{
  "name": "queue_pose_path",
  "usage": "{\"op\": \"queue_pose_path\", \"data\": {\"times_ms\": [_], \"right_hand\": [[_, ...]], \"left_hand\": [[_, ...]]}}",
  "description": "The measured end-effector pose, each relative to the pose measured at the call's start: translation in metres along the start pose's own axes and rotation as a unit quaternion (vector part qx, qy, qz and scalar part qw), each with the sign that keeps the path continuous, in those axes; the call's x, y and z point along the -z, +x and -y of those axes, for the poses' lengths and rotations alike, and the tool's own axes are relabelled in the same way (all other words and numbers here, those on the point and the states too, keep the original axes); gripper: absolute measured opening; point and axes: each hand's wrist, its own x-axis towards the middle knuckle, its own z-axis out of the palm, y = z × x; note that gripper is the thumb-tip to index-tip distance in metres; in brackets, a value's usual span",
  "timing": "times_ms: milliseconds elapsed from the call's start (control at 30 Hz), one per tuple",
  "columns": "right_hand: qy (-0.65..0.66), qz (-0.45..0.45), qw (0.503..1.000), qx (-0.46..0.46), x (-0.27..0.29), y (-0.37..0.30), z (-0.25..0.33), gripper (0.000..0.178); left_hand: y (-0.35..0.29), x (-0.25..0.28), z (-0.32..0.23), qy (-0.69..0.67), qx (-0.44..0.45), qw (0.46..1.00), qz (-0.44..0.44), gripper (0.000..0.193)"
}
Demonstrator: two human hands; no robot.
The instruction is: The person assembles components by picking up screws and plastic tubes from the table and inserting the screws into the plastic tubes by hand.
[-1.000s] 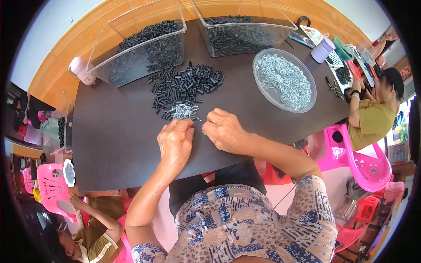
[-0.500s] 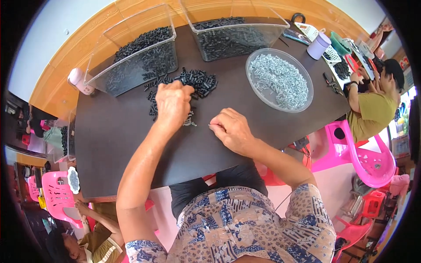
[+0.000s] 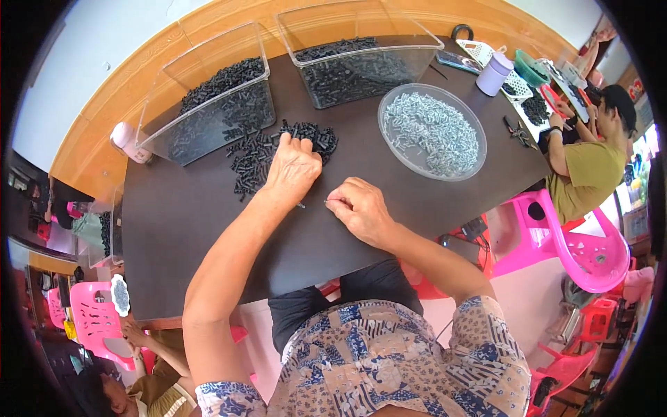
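Note:
My left hand (image 3: 295,167) is over the near edge of a loose pile of small black plastic pieces (image 3: 253,163), its fingers bent down and closed; whatever they pinch is hidden. To its right, just above the tabletop, my right hand (image 3: 360,212) pinches a tiny silvery screw (image 3: 326,201) between thumb and forefinger. A few more screws (image 3: 301,205) lie on the table beside my left wrist, mostly covered by it. Farther right, a round clear tray (image 3: 389,149) holds a heap of silvery screws (image 3: 438,128).
Two clear bins (image 3: 267,104) (image 3: 319,104) of black pieces stand along the table's back. A pink bottle (image 3: 130,142) is at left; a lilac cup (image 3: 494,74) and pliers (image 3: 520,132) are at right. Co-workers sit at right (image 3: 590,167) and lower left (image 3: 149,375).
My left hand has shifted right and turned, uncovering more of the black pile. My right hand stays nearly in place, still pinching. The whole view has shifted slightly.

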Motion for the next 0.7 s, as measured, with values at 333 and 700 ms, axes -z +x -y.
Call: {"op": "queue_pose_path", "data": {"times_ms": [333,700], "right_hand": [[0.133,-0.059,0.977,-0.158,0.005,-0.001,0.005,0.011],[0.145,0.03,0.982,-0.116,-0.005,0.005,0.039,0.007]], "left_hand": [[-0.038,0.052,-0.018,-0.689,0.396,0.606,-0.04,0.009],[-0.082,0.058,-0.049,-0.764,0.454,0.437,-0.141,0.013]]}}
